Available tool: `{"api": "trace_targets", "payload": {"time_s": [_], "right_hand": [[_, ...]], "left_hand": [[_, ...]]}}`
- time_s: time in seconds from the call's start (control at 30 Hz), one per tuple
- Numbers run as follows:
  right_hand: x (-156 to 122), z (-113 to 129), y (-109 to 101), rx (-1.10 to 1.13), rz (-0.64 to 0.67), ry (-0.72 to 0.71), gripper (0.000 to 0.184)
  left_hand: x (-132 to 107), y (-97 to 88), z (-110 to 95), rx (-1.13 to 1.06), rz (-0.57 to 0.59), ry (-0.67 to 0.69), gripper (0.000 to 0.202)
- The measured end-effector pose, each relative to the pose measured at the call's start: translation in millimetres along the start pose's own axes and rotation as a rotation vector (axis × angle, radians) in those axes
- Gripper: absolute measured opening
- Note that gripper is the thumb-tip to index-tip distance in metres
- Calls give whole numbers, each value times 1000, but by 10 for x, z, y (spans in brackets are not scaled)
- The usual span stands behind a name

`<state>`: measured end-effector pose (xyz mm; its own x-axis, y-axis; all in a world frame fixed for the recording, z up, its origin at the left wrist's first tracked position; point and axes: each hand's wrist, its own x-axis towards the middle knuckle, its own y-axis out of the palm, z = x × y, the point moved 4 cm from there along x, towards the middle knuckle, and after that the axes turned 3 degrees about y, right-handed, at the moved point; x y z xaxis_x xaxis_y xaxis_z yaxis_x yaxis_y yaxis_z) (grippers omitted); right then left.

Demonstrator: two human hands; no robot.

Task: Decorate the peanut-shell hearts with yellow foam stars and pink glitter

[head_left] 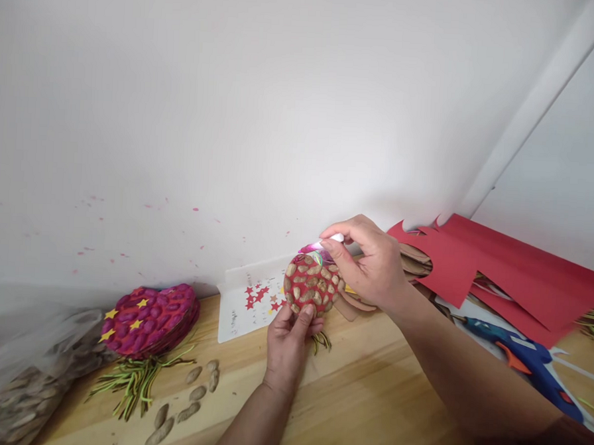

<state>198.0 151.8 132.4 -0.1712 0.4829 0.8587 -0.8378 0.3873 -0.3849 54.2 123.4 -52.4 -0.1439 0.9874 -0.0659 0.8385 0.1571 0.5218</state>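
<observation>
My left hand [295, 338] grips the lower edge of a round red disc covered with peanuts [311, 283], its thumb on the front. Most of its peanuts are bare brown; magenta shows at the top left edge. Between the thumb and fingers of my right hand [367, 256] is a short white-handled paintbrush [332, 239] with a magenta tip, slanted just above the disc's upper edge. Behind the disc, partly hidden, lies a white sheet [235, 315] with small red stars [256, 297]. Green yarn strands [322, 342] show below the disc.
A magenta peanut-covered disc [150, 318] with yellow stars and a yarn fringe [137, 380] lies left. Nearby are loose peanuts [187, 411] and a plastic bag of peanuts [24, 394]. Red cardstock [503, 273] and a blue glue gun [523, 357] lie right. Pink spots [195, 209] mark the wall.
</observation>
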Motion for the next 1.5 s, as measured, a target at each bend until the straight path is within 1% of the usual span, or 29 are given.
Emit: {"api": "trace_targets", "payload": {"time_s": [0.23, 0.4, 0.53, 0.7, 0.8, 0.9, 1.07, 1.27, 1.4, 1.5], "right_hand": [[1, 7, 6, -4, 27, 12, 7], [-7, -4, 16, 22, 13, 3, 7], [-17, -25, 42, 23, 37, 4, 7], [-6, -3, 14, 9, 29, -6, 8], [-5, 11, 2, 39, 16, 16, 7], [-22, 3, 34, 75, 40, 58, 6], [-42, -52, 74, 70, 66, 111, 7], [-29, -106, 32, 45, 40, 142, 8], [-29, -81, 53, 96, 63, 142, 7], [-31, -88, 65, 78, 65, 142, 7]], "left_hand": [[-11, 16, -35, -16, -4, 8, 41], [-1, 20, -39, -15, 12, 16, 40], [-3, 14, -41, -18, 16, 23, 40], [-1, 8, -34, -29, 16, 18, 40], [-1, 16, -39, -30, 10, 17, 42], [-4, 31, -47, -33, 14, 13, 42], [-5, 32, -49, -23, 6, 12, 41], [-6, 27, -48, -19, 9, 9, 41], [-11, 22, -41, -30, 15, 7, 40], [-14, 18, -41, -34, 9, 10, 40]]}}
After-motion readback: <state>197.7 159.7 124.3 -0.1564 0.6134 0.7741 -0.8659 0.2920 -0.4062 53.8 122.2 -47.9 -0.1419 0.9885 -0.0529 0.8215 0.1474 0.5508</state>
